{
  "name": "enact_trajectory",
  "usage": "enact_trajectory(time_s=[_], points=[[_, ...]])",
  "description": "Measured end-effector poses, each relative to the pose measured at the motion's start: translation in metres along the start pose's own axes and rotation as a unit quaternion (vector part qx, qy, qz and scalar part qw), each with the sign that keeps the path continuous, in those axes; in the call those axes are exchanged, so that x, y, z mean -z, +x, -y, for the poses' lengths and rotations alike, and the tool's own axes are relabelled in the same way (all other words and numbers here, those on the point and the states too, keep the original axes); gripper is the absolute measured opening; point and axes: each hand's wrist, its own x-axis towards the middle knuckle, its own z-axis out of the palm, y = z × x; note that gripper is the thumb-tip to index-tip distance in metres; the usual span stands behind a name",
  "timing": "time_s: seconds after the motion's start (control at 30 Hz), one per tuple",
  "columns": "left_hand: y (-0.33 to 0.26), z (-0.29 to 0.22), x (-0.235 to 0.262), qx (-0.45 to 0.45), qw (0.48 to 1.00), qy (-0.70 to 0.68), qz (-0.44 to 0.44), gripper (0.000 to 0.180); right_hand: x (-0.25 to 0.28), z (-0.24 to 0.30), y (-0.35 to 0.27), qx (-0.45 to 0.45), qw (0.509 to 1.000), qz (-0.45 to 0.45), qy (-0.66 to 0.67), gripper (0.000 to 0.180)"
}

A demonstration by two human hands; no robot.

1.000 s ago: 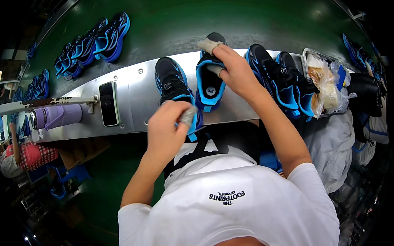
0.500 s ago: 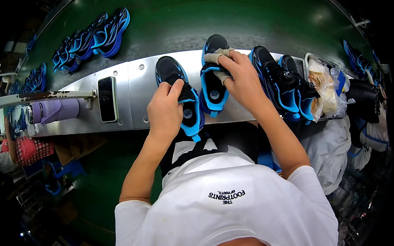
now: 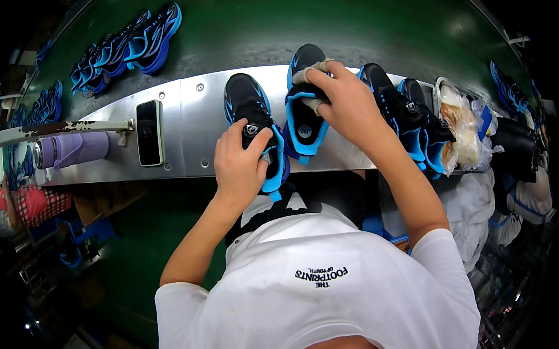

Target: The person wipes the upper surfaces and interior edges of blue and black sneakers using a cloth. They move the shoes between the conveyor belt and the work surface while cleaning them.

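Right shoe (image 3: 301, 114): printed round label (image 3: 304, 131) inside.
Right hand (image 3: 346, 100) grasps it; left hand (image 3: 237, 163) touches left shoe (image 3: 251, 105) at tabletop's (image 3: 194, 125) near edge, grip unclear.

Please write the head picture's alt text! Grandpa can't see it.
A person's left hand touches one black-and-blue sneaker and the right hand a matching sneaker, at a silver metal ledge. Left of them are a black-screened phone and a purple cylindrical bottle.

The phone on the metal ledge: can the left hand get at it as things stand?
Probably yes, once the left hand leaves its shoe: only metal ledge lies between that hand and the phone.
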Motion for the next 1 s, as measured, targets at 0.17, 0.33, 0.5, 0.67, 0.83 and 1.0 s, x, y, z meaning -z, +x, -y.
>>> enact_trajectory(time_s=[0.17,0.33,0.5,0.67,0.83,1.0], points=[[0.005,-0.007,-0.004,0.001,1.000,0.014,-0.007,0.050,-0.022,0.011,-0.007,-0.040,0.999,0.001,0.022,0.045],[0.004,-0.021,0.008,0.056,0.997,-0.001,0.048,0.043,-0.017,0.001,-0.037,0.030,0.998,-0.018,-0.047,0.053],[-0.003,-0.024,0.002,0.049,0.998,0.018,0.036,0.047,-0.045,0.016,-0.042,0.117,0.985,-0.059,-0.115,0.035],[-0.008,-0.017,0.005,0.031,0.999,0.023,0.036,0.054,-0.037,0.008,-0.041,0.129,0.986,-0.029,-0.105,0.035],[0.008,0.010,-0.012,-0.032,0.997,0.032,-0.057,0.066,-0.032,0.017,-0.039,0.078,0.994,-0.008,-0.071,0.032],[0.043,0.040,-0.010,-0.084,0.994,0.007,-0.075,0.059,-0.046,0.025,-0.033,0.077,0.989,-0.033,-0.122,0.030]])
